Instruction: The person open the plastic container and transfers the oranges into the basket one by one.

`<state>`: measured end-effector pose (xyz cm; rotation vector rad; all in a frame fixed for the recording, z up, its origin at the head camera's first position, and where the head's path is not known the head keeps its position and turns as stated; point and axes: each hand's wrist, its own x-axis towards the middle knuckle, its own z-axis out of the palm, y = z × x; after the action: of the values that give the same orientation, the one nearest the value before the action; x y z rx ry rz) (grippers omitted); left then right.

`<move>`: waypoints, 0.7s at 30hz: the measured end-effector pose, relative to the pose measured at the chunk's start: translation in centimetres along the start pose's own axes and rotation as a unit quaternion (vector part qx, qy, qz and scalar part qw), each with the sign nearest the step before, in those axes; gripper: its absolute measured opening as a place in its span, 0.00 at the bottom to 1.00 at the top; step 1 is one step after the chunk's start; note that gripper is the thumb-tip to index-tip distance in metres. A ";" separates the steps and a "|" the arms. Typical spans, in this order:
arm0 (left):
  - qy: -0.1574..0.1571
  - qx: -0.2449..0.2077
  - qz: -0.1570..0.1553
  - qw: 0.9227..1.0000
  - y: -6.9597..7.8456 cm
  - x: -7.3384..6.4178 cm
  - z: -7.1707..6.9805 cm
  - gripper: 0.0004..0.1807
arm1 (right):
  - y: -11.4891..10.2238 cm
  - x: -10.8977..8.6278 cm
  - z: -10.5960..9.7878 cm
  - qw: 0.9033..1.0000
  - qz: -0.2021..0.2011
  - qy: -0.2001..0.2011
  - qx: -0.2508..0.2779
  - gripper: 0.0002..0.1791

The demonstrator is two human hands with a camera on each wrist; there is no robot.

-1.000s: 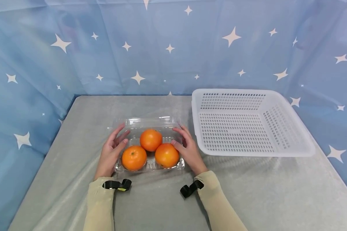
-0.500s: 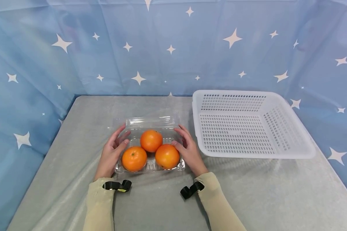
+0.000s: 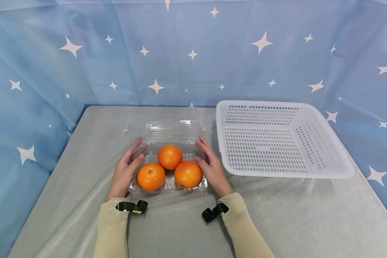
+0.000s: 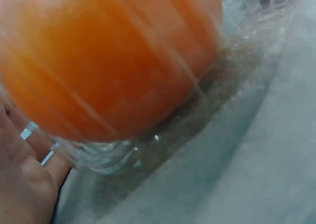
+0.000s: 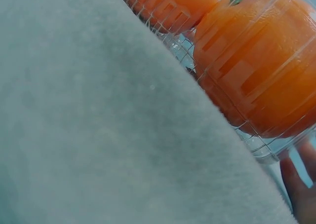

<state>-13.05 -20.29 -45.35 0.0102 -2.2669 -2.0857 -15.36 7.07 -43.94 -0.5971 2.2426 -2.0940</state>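
Three oranges, one at the left [image 3: 151, 176], one at the back [image 3: 170, 156] and one at the right [image 3: 188, 174], sit in a clear plastic clamshell box [image 3: 169, 184]. Its lid [image 3: 167, 133] lies tipped back behind the base. My left hand [image 3: 123, 173] holds the box's left side, thumb near the left orange. On the opposite side my right hand [image 3: 215, 173] holds the box the same way, its thumb beside the right orange. Fingers [image 4: 27, 150] show close against the outer wall in the left wrist view. The right wrist view has fingers [image 5: 303, 177] near the box's lower corner.
To the right of the box stands a white perforated plastic basket [image 3: 262, 172], with nothing in it. A grey cloth [image 3: 167, 229] covers the table. Blue curtain [image 3: 167, 64] with white stars hangs behind and along the left side.
The clear lid has dropped farther back, away from the base. Both hands and the oranges keep their places at the box, apart from a slight shift of the whole view.
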 end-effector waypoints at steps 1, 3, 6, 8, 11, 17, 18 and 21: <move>0.000 0.001 -0.001 1.000 0.0 0.0 0.0 0.30 | 0.0 0.0 0.0 1.000 -0.002 -0.001 0.002 0.26; 0.000 0.005 -0.003 1.000 -0.1 0.0 -0.1 0.29 | 0.0 0.0 0.0 1.000 -0.005 -0.002 0.005 0.26; 0.000 0.010 -0.005 1.000 -0.2 0.1 -0.1 0.28 | 0.0 0.0 0.0 1.000 -0.007 -0.002 0.007 0.27; 0.002 0.013 -0.006 1.000 -0.2 0.1 -0.1 0.28 | 0.0 0.1 0.0 1.000 -0.008 -0.002 0.009 0.27; 0.002 0.015 -0.004 1.000 -0.1 0.1 -0.1 0.28 | 0.0 0.1 0.0 1.000 -0.011 -0.003 0.008 0.28; -0.003 0.014 -0.002 1.000 1.2 -0.3 0.2 0.28 | 0.1 0.1 0.0 1.000 -0.018 -0.003 0.021 0.28; -0.003 0.013 -0.002 1.000 1.6 -0.4 0.3 0.28 | 0.1 0.1 0.1 1.000 -0.018 -0.004 0.024 0.28; -0.003 0.006 -0.005 1.000 2.2 -0.7 0.5 0.30 | 0.1 0.1 0.1 1.000 -0.016 -0.005 0.022 0.28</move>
<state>-12.29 -19.62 -43.20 0.0151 -2.2873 -2.0791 -15.43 7.00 -44.03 -0.6427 2.1901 -2.1440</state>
